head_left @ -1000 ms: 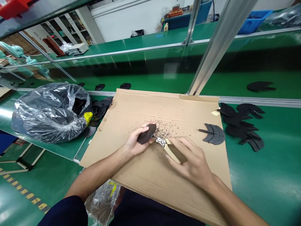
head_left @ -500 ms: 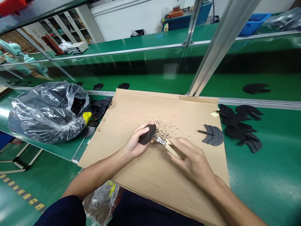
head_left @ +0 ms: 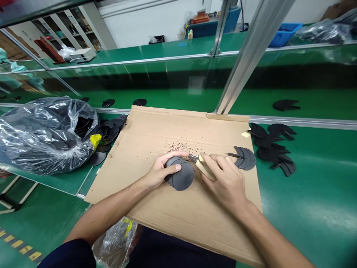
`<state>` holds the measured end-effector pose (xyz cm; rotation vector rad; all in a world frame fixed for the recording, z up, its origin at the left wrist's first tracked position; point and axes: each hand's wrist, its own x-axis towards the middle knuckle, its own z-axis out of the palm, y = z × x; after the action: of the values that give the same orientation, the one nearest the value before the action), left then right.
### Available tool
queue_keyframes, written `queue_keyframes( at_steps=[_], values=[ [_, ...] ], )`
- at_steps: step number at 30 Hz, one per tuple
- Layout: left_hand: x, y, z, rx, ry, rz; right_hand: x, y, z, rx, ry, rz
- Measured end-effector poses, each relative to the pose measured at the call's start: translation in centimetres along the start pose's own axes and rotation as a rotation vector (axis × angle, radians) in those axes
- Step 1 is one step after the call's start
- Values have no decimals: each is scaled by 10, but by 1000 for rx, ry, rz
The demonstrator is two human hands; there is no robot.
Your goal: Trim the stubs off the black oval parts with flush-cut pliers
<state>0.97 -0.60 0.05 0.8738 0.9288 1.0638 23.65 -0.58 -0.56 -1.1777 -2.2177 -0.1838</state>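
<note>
My left hand (head_left: 161, 169) grips a round black plastic part (head_left: 182, 176) made of overlapping discs, its flat face turned up toward me, thumb on top. In my right hand (head_left: 225, 176) are nippers (head_left: 205, 167) with cream handles and a metal head. Their jaws are close to the upper right edge of the part, by my left index fingertip; whether they touch it I cannot tell. Small black bits (head_left: 181, 146) lie scattered on the cardboard sheet (head_left: 167, 126) beneath. A fanned black part with a thin stem (head_left: 247, 159) rests on the cardboard's right side.
Several black fanned parts (head_left: 269, 143) are piled right of the cardboard. At the left are a clear plastic bag of black parts (head_left: 47, 136) and loose black discs (head_left: 111, 130). A metal frame post (head_left: 242, 70) rises behind the cardboard. Another plastic bag (head_left: 117, 238) hangs below the front edge.
The black part has turned from a tilted, edge-on pose to face up more. My right hand and the nippers have shifted slightly up relative to it, and the whole view has swung a little right.
</note>
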Motion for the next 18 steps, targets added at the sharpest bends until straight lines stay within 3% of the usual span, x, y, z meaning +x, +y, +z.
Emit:
queue_keyframes(
  at_steps=[6,11,18],
  values=[
    [4,-3,-1,-66,113,38,2,-2,-1,-23,5,-1],
    [10,1,-3,-317,155,-45,2,-3,-2,-10,19,9],
    [12,8,-2,-498,162,-175,1,-4,-2,-2,17,1]
  ],
)
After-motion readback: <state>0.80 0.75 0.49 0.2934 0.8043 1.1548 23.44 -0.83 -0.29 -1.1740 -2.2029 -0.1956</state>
